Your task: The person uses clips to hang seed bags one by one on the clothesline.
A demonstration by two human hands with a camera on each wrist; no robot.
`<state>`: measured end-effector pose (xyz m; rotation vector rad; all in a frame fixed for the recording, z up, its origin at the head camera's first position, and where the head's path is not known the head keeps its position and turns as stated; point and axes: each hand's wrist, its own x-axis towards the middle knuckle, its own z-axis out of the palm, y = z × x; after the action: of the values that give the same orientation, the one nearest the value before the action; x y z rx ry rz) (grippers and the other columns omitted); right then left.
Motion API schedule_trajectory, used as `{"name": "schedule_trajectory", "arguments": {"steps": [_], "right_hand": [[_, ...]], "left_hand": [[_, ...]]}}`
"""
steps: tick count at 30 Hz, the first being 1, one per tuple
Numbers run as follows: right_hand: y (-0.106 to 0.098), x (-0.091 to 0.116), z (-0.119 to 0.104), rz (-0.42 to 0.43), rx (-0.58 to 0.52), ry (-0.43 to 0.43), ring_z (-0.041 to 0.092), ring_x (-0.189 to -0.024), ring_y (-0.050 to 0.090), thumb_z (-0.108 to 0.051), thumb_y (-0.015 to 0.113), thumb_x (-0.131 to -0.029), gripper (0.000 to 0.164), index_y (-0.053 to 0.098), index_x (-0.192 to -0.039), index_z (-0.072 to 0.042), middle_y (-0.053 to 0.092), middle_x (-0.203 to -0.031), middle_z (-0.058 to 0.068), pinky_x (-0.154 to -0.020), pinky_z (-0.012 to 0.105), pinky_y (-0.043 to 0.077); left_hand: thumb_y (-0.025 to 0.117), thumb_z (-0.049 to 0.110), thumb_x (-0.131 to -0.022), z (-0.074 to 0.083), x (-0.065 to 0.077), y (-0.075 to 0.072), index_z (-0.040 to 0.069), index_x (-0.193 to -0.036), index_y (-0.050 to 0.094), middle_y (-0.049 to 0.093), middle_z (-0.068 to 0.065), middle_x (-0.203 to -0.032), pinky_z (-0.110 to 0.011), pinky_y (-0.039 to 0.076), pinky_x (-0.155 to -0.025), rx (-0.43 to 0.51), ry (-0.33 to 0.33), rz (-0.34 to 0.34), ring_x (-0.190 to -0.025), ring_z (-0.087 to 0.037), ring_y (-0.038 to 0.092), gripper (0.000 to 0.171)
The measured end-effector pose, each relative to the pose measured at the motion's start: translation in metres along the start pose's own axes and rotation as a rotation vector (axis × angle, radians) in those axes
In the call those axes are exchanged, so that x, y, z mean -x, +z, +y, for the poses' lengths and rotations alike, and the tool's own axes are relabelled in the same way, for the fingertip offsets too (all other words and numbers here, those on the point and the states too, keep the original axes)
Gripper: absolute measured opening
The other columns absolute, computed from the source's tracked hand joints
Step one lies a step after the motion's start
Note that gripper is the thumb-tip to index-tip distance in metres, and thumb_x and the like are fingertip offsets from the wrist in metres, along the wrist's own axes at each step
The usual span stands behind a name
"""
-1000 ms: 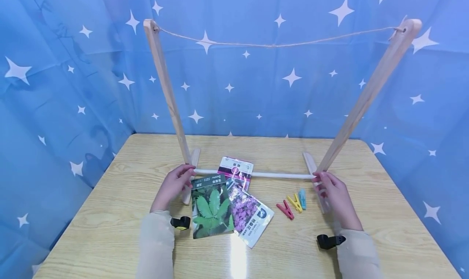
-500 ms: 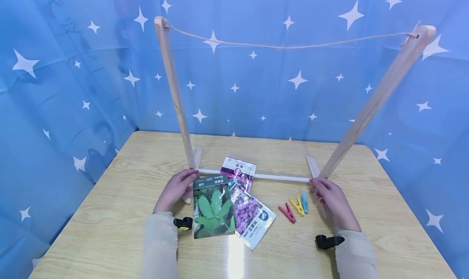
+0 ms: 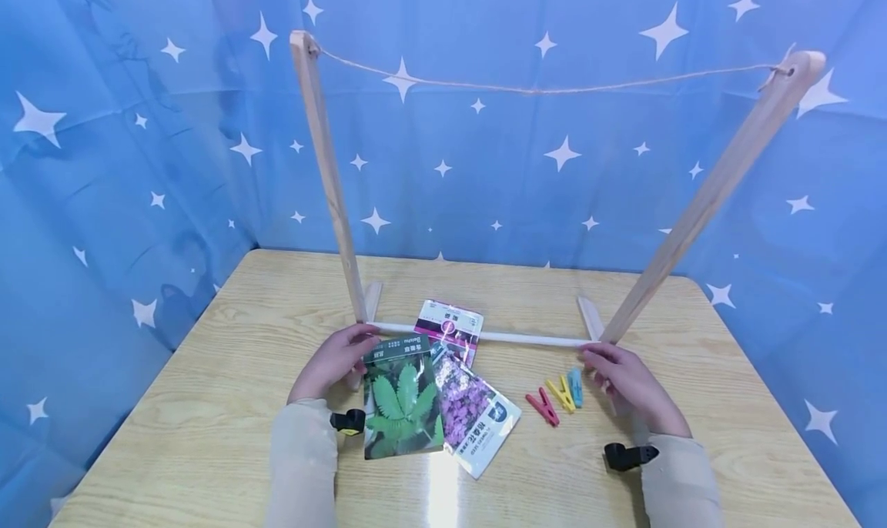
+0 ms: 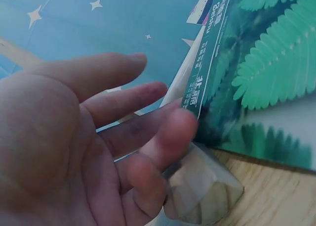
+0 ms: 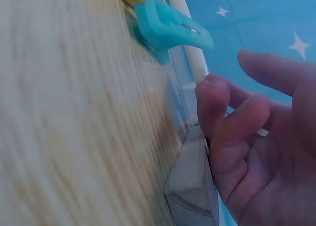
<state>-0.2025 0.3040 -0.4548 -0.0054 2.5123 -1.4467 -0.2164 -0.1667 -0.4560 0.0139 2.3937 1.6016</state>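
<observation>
A wooden stand has two tall posts (image 3: 324,166), a thin string (image 3: 540,91) tied between their tops, and a white crossbar (image 3: 533,339) low down. My left hand (image 3: 337,362) is beside the left post's base, partly over the wooden foot. In the left wrist view its thumb stands apart from loosely bent fingers (image 4: 178,134), with nothing pinched; the green-leaf seed packet (image 3: 403,401) lies just beyond them. My right hand (image 3: 632,382) is at the crossbar's right end. Its thumb is also apart from the bent fingers (image 5: 213,100), close to the right foot (image 5: 192,181).
A purple-flower seed packet (image 3: 478,428) and a pink-and-white packet (image 3: 450,324) lie partly under the green one. Red (image 3: 542,406), yellow (image 3: 563,393) and blue (image 3: 576,387) clothespins lie left of my right hand. A blue star curtain (image 3: 443,143) hangs behind the table (image 3: 208,374).
The head view has shifted, so the stand appears farther right. My right hand has come a little toward me from the post joint; my left hand has barely moved.
</observation>
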Motion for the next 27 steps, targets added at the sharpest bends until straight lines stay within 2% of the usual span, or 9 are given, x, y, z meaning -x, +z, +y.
{"name": "schedule_trajectory", "arguments": {"steps": [8, 16, 19, 23, 27], "right_hand": [[-0.001, 0.001, 0.0, -0.047, 0.011, -0.002, 0.024, -0.074, 0.053, -0.038, 0.048, -0.091, 0.044, 0.051, -0.12, -0.005, 0.055, -0.095, 0.015, -0.055, 0.03, 0.046], [0.0, 0.001, 0.002, -0.045, 0.071, 0.001, 0.024, -0.073, 0.052, -0.04, 0.052, -0.088, 0.045, 0.053, -0.12, -0.008, 0.054, -0.094, 0.013, -0.056, 0.031, 0.046], [0.001, 0.001, 0.003, -0.043, 0.09, -0.004, 0.024, -0.071, 0.052, -0.04, 0.054, -0.087, 0.045, 0.054, -0.118, -0.008, 0.054, -0.093, 0.013, -0.055, 0.031, 0.046], [0.002, 0.0, 0.003, -0.04, 0.092, -0.001, 0.023, -0.071, 0.052, -0.041, 0.055, -0.086, 0.044, 0.055, -0.116, -0.008, 0.053, -0.092, 0.013, -0.054, 0.031, 0.046], [0.002, -0.001, 0.002, -0.043, 0.097, 0.01, 0.022, -0.069, 0.05, -0.041, 0.056, -0.086, 0.043, 0.056, -0.115, -0.009, 0.053, -0.089, 0.012, -0.054, 0.031, 0.045]], "left_hand": [[0.054, 0.026, -0.089, 0.007, 0.001, 0.004, 0.015, -0.123, 0.052, 0.057, -0.007, -0.101, -0.031, 0.045, -0.054, -0.127, 0.002, 0.029, -0.068, -0.021, 0.056, 0.035], [0.056, 0.015, -0.088, 0.009, 0.0, 0.007, 0.013, -0.122, 0.052, 0.057, -0.006, -0.1, -0.03, 0.045, -0.055, -0.18, 0.015, 0.046, -0.065, -0.019, 0.055, 0.034], [0.057, 0.018, -0.088, 0.011, 0.0, 0.007, 0.015, -0.123, 0.051, 0.056, -0.006, -0.101, -0.03, 0.045, -0.057, -0.192, -0.001, 0.04, -0.066, -0.018, 0.055, 0.035], [0.054, 0.026, -0.089, 0.015, 0.001, 0.006, 0.019, -0.123, 0.05, 0.056, -0.008, -0.093, -0.032, 0.044, -0.057, -0.192, -0.034, 0.043, -0.065, -0.021, 0.054, 0.035], [0.053, 0.029, -0.09, 0.016, 0.001, 0.005, 0.019, -0.122, 0.051, 0.056, -0.008, -0.087, -0.032, 0.044, -0.056, -0.191, -0.036, 0.052, -0.063, -0.022, 0.054, 0.034]]}}
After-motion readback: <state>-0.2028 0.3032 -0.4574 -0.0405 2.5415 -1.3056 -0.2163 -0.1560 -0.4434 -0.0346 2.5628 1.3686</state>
